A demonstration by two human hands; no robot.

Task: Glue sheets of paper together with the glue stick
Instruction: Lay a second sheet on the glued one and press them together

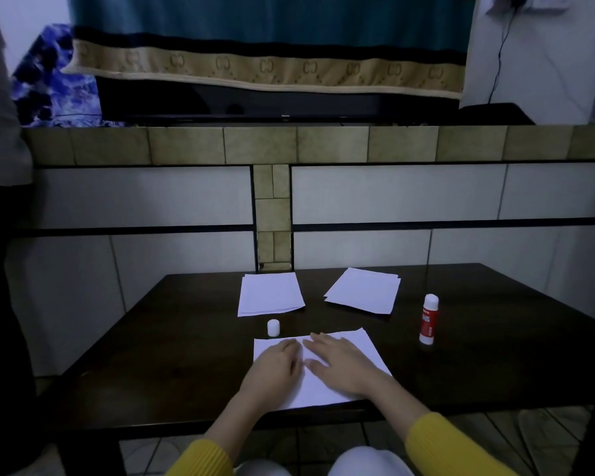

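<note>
Hiding sheet's (349, 348) middle under flat hands (337, 360).

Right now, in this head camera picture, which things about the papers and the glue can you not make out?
- Near paper: the left hand and right hand lie flat on it, hiding its middle; whether glue is on it, or how many sheets, is unclear.
- Glue stick: label print is too small and blurred to read.
- Far stacks and: sheet count is too small to tell.
- White cap: its open end does not show.
</note>
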